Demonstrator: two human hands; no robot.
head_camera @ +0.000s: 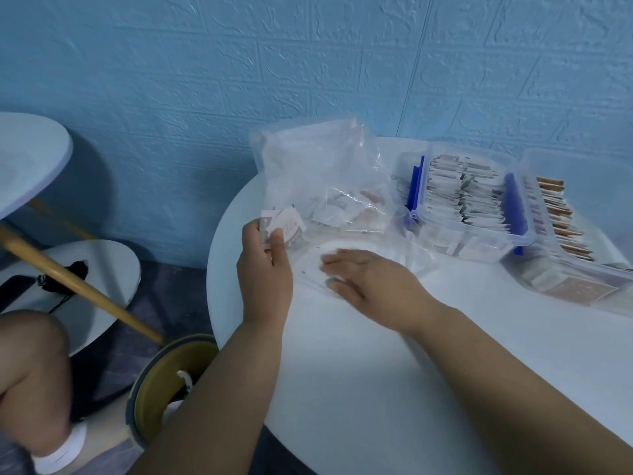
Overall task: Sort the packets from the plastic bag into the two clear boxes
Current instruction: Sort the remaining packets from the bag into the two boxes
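A clear plastic bag (318,166) lies on the round white table (359,371), with several packets still inside near its lower end. My left hand (265,269) pinches a small stack of packets (282,226) at the bag's left edge. With its fingers straight, my right hand (363,274) rests flat on the bag's near flap. To the right stand two clear boxes with blue clips. The nearer box (469,200) holds rows of grey-and-white packets. The farther box (561,228) holds rows of brown-and-white packets.
A blue textured wall runs behind the table. A second small white table (30,159) with a wooden leg (78,289) stands at the left. A round yellow-lined bin (171,382) sits on the floor below the table's edge, beside my knee (30,371).
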